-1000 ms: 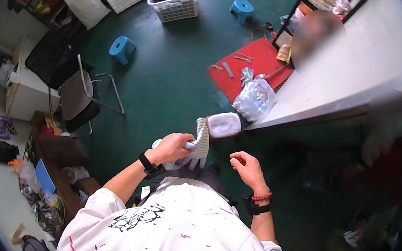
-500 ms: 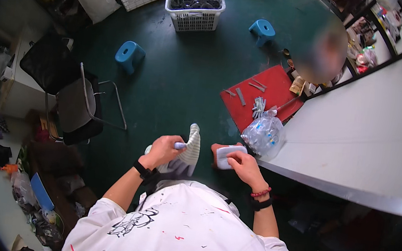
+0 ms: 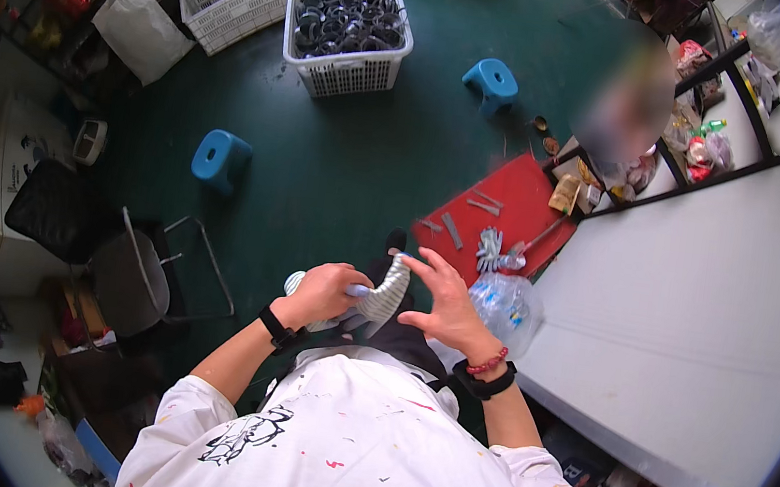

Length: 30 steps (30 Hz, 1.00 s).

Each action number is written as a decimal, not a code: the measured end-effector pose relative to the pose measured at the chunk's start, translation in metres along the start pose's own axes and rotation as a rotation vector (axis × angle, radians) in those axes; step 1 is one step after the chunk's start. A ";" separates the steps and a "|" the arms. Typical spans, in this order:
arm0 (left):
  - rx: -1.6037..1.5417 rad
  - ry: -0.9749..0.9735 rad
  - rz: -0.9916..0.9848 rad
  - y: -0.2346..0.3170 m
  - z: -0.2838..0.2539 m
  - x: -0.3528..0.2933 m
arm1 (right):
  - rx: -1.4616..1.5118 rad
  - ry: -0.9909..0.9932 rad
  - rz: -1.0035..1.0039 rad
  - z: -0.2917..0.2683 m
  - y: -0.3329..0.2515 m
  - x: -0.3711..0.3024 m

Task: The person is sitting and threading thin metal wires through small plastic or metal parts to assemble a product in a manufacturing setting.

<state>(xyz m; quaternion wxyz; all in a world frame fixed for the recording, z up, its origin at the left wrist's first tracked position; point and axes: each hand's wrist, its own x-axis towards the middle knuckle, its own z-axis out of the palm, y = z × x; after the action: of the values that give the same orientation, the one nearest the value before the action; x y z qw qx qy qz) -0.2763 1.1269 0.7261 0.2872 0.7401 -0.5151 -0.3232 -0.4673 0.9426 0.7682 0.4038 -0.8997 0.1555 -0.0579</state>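
Observation:
My left hand (image 3: 326,292) is closed around a long, soft, sock-like cloth piece (image 3: 391,290) with pale green and white stripes. It curves up to the right from my fist, and a small lavender part (image 3: 357,290) sticks out by my thumb. My right hand (image 3: 446,299) has its thumb and fingers spread apart. Its fingertips come to the upper tip of the striped piece; whether they press on it I cannot tell. My knees and dark trousers lie just under the hands.
On the floor ahead are two blue stools (image 3: 215,159) and a white basket (image 3: 347,78) of black coiled items. A red mat (image 3: 511,210) holds gloves and metal strips, beside a bag of bottles (image 3: 509,307). A white table (image 3: 665,306) is at right, a chair (image 3: 128,275) at left.
My right hand has left the white pad on the brown thing and moved up and left to the striped piece's tip, fingers spreading. My left hand keeps its hold. The view has shifted.

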 end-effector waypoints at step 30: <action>-1.011 0.445 -0.463 -0.128 -0.198 0.641 | 0.089 0.125 0.439 -0.258 0.346 0.535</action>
<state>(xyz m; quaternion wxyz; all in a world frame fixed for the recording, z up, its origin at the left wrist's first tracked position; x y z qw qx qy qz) 0.1175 0.5763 0.6363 0.6267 0.6547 -0.0503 -0.4198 -0.1013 0.3682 0.6715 0.4357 -0.8202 0.3695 -0.0314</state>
